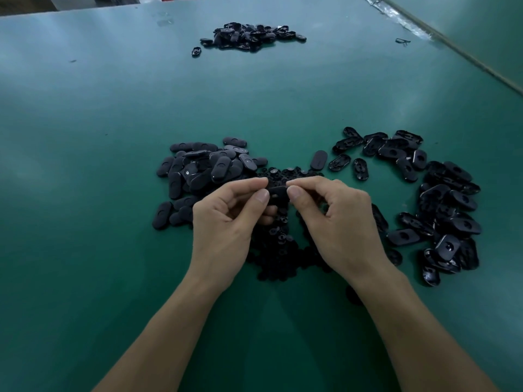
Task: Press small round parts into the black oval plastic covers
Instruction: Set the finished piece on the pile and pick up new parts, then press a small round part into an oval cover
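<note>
Green table (85, 193), wide-angle view from above. Far back, well apart from the hands: a small heap of black parts (249, 35).

Left: pile of oval covers (198, 174), mostly smooth side up, overlapping, just beside the left hand (226, 222). Left hand pinching one end of a single black oval cover (278, 192) between thumb and forefinger; remaining fingers curled under.

Centre: held cover raised above a dense bed of small round parts (280, 244) — bed largely hidden by both hands and wrists. Cannot tell whether a round part is seated in the held cover.

Right hand (339, 219) pinching the other end of the same cover, thumb tip against its edge.

Right: second pile of oval covers (447, 210), glossy, many hollow side up, curving in an arc — several strays (339, 162) lying apart between it and the round parts. Far right, back: a small loose scrap (402, 41) near the table's taped edge.
</note>
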`<action>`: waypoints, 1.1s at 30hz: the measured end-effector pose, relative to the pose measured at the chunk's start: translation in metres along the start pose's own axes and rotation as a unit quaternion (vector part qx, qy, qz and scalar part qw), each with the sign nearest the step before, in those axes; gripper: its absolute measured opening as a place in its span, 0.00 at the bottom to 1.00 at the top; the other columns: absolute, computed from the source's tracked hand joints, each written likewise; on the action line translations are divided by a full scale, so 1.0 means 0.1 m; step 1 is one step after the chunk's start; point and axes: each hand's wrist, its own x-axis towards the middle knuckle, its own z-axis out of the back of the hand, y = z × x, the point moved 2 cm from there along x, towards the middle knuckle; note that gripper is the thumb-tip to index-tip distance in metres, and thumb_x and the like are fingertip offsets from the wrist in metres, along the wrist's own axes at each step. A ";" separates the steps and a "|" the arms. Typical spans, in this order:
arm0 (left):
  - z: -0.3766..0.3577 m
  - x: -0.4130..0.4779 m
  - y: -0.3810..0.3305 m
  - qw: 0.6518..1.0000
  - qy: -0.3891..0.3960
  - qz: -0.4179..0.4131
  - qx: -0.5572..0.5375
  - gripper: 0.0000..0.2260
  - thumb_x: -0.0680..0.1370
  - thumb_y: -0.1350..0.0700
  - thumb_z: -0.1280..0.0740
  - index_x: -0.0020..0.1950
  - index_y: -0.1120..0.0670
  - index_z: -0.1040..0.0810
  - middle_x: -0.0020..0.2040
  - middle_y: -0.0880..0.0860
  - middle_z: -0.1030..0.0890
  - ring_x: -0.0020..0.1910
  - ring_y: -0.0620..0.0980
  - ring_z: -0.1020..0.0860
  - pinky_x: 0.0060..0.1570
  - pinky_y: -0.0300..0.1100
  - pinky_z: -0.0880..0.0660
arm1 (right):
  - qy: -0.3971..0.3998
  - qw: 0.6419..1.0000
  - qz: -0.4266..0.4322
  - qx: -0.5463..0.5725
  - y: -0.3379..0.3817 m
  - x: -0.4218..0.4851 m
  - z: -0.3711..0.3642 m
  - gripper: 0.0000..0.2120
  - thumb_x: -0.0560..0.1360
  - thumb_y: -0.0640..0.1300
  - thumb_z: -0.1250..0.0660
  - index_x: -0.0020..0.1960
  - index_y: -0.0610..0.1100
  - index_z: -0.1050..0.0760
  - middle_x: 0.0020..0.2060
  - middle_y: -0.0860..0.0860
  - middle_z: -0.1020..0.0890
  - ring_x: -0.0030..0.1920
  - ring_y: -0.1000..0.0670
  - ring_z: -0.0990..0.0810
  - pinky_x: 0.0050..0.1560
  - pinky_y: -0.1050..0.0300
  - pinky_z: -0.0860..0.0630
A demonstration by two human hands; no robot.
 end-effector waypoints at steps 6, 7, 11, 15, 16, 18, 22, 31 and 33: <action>0.00 0.01 -0.01 1.000 -0.021 0.003 -0.019 0.06 0.79 0.64 0.31 0.51 0.56 0.17 0.41 0.52 0.14 0.39 0.48 0.16 0.40 0.37 0.20 | 0.077 0.983 0.009 -0.164 0.00 -0.02 -0.03 0.14 0.79 0.51 0.34 0.63 0.49 0.21 0.50 0.53 0.20 0.53 0.50 0.27 0.57 0.52 0.28; 0.00 0.01 -0.01 1.000 -0.020 0.002 -0.017 0.06 0.79 0.65 0.31 0.51 0.55 0.17 0.40 0.52 0.14 0.39 0.48 0.16 0.41 0.37 0.20 | 0.094 0.980 0.008 -0.174 0.00 -0.02 -0.04 0.14 0.79 0.51 0.34 0.62 0.50 0.21 0.50 0.53 0.21 0.54 0.50 0.27 0.57 0.52 0.28; 0.00 0.00 0.00 1.000 -0.012 0.001 -0.011 0.06 0.78 0.64 0.31 0.52 0.55 0.17 0.41 0.52 0.14 0.40 0.48 0.16 0.41 0.36 0.20 | 0.101 0.982 0.001 -0.157 0.00 -0.01 -0.04 0.08 0.79 0.50 0.33 0.56 0.51 0.18 0.48 0.53 0.21 0.53 0.50 0.26 0.56 0.53 0.28; 0.01 0.00 0.00 1.000 -0.012 0.001 -0.008 0.06 0.78 0.64 0.31 0.52 0.54 0.17 0.41 0.52 0.14 0.40 0.48 0.16 0.42 0.36 0.20 | 0.089 0.984 0.006 -0.156 -0.01 -0.02 -0.06 0.06 0.80 0.47 0.33 0.53 0.49 0.19 0.46 0.53 0.20 0.50 0.50 0.25 0.54 0.55 0.29; 0.01 0.00 0.00 1.000 -0.014 0.001 -0.009 0.06 0.78 0.64 0.31 0.52 0.55 0.17 0.41 0.52 0.14 0.40 0.48 0.16 0.42 0.36 0.20 | 0.077 0.986 0.011 -0.148 -0.01 -0.02 -0.05 0.05 0.80 0.46 0.34 0.52 0.48 0.20 0.45 0.53 0.19 0.49 0.50 0.25 0.53 0.54 0.28; 0.00 0.00 0.00 1.000 -0.020 0.002 -0.007 0.07 0.78 0.65 0.30 0.52 0.55 0.17 0.42 0.52 0.14 0.41 0.48 0.15 0.42 0.37 0.20 | 0.042 0.992 0.019 -0.114 0.00 -0.02 -0.04 0.04 0.81 0.45 0.35 0.51 0.47 0.22 0.42 0.54 0.19 0.45 0.49 0.23 0.49 0.51 0.25; 0.01 0.00 0.00 1.000 -0.021 -0.002 0.004 0.08 0.78 0.66 0.30 0.52 0.54 0.17 0.43 0.53 0.14 0.42 0.49 0.15 0.43 0.37 0.20 | -0.019 0.999 0.017 -0.033 0.03 -0.02 0.01 0.02 0.81 0.42 0.36 0.50 0.46 0.25 0.37 0.55 0.19 0.36 0.58 0.22 0.37 0.67 0.29; 0.01 0.00 0.01 1.000 -0.010 0.000 0.017 0.08 0.78 0.65 0.29 0.52 0.53 0.17 0.43 0.53 0.14 0.42 0.49 0.15 0.43 0.37 0.20 | -0.069 0.997 0.009 0.038 0.06 -0.04 0.03 0.04 0.76 0.39 0.28 0.49 0.46 0.21 0.37 0.61 0.21 0.41 0.62 0.22 0.43 0.76 0.31; 0.01 0.00 0.01 1.000 -0.009 0.002 0.015 0.08 0.78 0.65 0.29 0.52 0.53 0.17 0.43 0.53 0.14 0.42 0.49 0.15 0.43 0.36 0.20 | -0.062 0.998 0.001 0.031 0.05 -0.05 0.03 0.08 0.76 0.40 0.28 0.55 0.46 0.19 0.39 0.61 0.21 0.43 0.62 0.22 0.45 0.76 0.30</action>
